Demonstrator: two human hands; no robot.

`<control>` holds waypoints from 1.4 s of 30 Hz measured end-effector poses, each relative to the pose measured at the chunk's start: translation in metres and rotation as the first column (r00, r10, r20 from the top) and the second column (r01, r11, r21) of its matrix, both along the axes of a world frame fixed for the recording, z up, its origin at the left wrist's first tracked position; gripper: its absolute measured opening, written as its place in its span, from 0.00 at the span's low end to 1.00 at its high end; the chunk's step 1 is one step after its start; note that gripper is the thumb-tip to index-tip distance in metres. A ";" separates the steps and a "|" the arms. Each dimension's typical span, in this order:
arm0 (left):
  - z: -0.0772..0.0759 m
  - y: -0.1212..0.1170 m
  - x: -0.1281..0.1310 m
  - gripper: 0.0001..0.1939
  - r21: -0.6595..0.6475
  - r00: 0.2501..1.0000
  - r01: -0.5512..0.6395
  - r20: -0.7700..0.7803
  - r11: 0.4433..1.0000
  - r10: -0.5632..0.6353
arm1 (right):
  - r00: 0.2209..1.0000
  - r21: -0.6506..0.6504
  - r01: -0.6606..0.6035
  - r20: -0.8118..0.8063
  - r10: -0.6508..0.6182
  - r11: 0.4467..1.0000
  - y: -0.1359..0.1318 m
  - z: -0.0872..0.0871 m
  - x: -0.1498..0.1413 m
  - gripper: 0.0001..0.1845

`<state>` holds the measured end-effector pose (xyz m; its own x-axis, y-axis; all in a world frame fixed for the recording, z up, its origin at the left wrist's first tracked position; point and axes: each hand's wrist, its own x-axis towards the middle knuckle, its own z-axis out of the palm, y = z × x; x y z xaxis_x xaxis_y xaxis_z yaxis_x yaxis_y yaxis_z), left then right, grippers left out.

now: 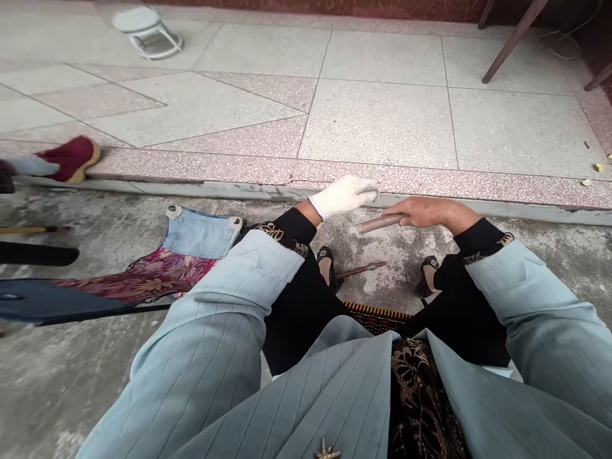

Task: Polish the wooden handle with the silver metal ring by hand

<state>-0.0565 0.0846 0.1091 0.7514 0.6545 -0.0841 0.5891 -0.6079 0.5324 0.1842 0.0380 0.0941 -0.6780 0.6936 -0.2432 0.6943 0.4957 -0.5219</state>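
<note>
My left hand [342, 195], in a white knit glove, is closed with its fingers bent together in front of my knees. A thin pale strand shows just under its fingertips; what the fingers hold is too small to make out. To its right, my bare right hand [425, 211] is wrapped round a flat, brownish-grey tool like a short blade [380, 223]. The tool's free end points left, a little below the gloved hand and apart from it. On the ground between my shoes lies a slim reddish stick [362, 270].
A tiled step [215, 167] runs across in front of me. A red shoe [71, 158] rests on it at left. Beside my left arm is a denim and floral cloth piece [191, 237]. A white stool [138, 22] stands behind, and wooden legs [514, 41] at back right.
</note>
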 end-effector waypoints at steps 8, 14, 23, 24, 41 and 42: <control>-0.014 0.031 -0.002 0.16 -0.181 0.987 -0.031 0.150 0.983 0.059 | 0.966 0.036 0.017 -0.258 -0.007 0.999 -0.001 0.021 0.001 0.26; -0.022 0.015 0.006 0.18 -0.474 0.968 0.122 0.252 0.872 0.002 | 0.915 0.059 0.248 -0.343 -0.214 0.967 -0.002 0.048 0.004 0.22; -0.019 -0.012 0.027 0.18 -0.293 0.977 0.213 0.092 0.932 -0.194 | 0.885 0.286 0.449 -0.014 -0.465 0.846 0.017 0.017 0.020 0.17; -0.019 -0.012 0.029 0.18 -0.242 0.974 0.228 0.049 0.943 -0.223 | 0.875 0.282 0.442 0.073 -0.478 0.852 0.019 0.010 0.021 0.17; -0.030 -0.002 0.031 0.21 -0.260 0.990 0.109 0.116 0.960 -0.082 | 0.811 -0.122 0.422 -0.392 -0.434 0.898 -0.008 0.011 0.023 0.21; -0.030 -0.005 0.032 0.21 -0.267 0.987 0.135 0.122 0.954 -0.105 | 0.801 -0.116 0.446 -0.391 -0.453 0.888 -0.006 0.010 0.023 0.21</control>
<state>-0.0244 0.0796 0.0795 0.8372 0.5218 -0.1636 0.4523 -0.4927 0.7434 0.2077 0.0319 0.1038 -0.3309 0.9430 -0.0369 0.5683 0.1679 -0.8055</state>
